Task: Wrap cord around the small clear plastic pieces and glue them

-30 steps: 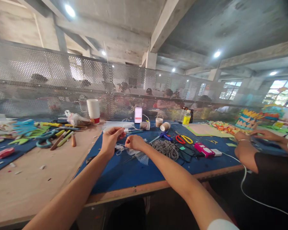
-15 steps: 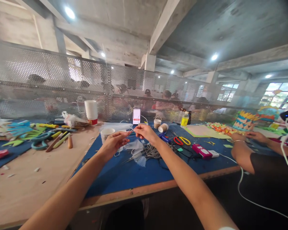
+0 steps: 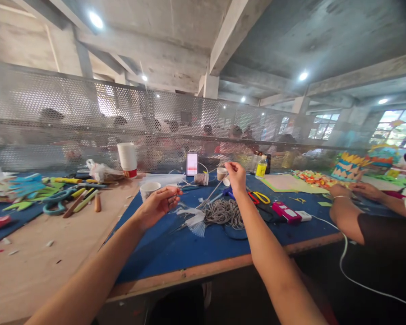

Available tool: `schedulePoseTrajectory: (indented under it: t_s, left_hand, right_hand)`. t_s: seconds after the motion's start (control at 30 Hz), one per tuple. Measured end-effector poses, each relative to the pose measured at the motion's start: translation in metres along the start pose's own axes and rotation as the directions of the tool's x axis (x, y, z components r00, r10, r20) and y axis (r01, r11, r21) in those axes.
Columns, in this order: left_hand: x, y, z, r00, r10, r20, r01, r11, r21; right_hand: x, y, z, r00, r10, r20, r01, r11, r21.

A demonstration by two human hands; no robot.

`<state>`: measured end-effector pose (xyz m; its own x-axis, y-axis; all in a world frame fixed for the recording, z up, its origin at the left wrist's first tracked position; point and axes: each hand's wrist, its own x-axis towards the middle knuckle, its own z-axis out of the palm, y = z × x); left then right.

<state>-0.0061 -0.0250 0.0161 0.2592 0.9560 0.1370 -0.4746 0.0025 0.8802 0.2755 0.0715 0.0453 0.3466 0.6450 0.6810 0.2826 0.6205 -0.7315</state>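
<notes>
My right hand [image 3: 236, 179] is raised over the blue mat, thumb and fingers pinched on the end of a grey cord [image 3: 214, 191]. The cord slants down and left, toward a loose heap of the same cord [image 3: 225, 214]. At the left, my left hand [image 3: 159, 203] is closed in a pinch near a paper cup [image 3: 150, 189]; whatever lies between its fingertips is too small to name. A fanned piece of clear, pleated film [image 3: 196, 224] rests on the mat below and between both hands.
A phone [image 3: 191, 163] stands upright behind the hands. To the right are yellow-handled scissors [image 3: 263, 197], a magenta box [image 3: 285, 212] and a co-worker's hands [image 3: 341, 191]. Teal scissors [image 3: 56, 205] and a stack of paper cups [image 3: 127, 159] are on the left. A perforated metal screen [image 3: 122, 122] stands behind.
My hands have moved apart. The right one has gone right and up with the cord, now stretched at a slant; the left has stayed nearly in place.
</notes>
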Motion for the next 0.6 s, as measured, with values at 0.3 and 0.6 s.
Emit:
schedulePoseTrajectory:
  t_s: [0.3,0.6]
  left_hand:
    - [0.002,0.002,-0.002,0.999,0.016,-0.034,-0.017,0.999,-0.035]
    - [0.001,-0.002,-0.001,1.0,-0.02,0.009,0.021,1.0,-0.005]
  right_hand:
    - [0.015,0.008,-0.033,0.954,-0.009,-0.298,-0.069,0.966,-0.25]
    - [-0.066,-0.035,0.043,0.576,0.031,0.817,-0.165,0.983,0.08]
